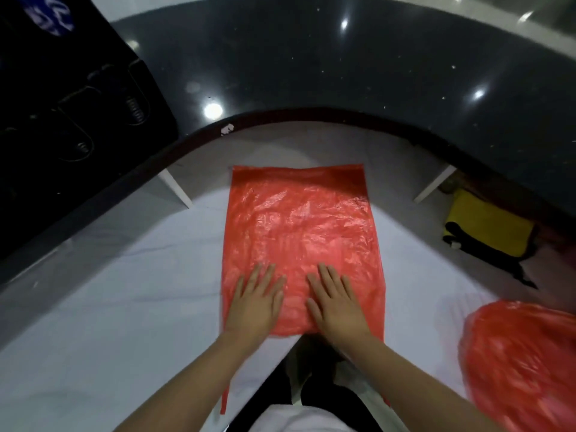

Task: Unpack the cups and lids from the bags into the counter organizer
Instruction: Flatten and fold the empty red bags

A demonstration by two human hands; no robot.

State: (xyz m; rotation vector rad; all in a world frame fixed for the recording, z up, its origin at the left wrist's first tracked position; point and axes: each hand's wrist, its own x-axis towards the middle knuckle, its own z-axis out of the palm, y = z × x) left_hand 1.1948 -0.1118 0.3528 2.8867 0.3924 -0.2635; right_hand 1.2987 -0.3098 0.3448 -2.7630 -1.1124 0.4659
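Centrally, left hand [256, 302] and right hand [336, 302], fingers straight, press the empty red bag [299, 226] flat, probably smoothing it for folding.

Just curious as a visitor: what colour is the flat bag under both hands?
Red, slightly see-through plastic bag, crinkled; the head view shows it.

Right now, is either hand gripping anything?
No. The left hand and right hand press flat-fingered on the flattened red plastic bag's near end.
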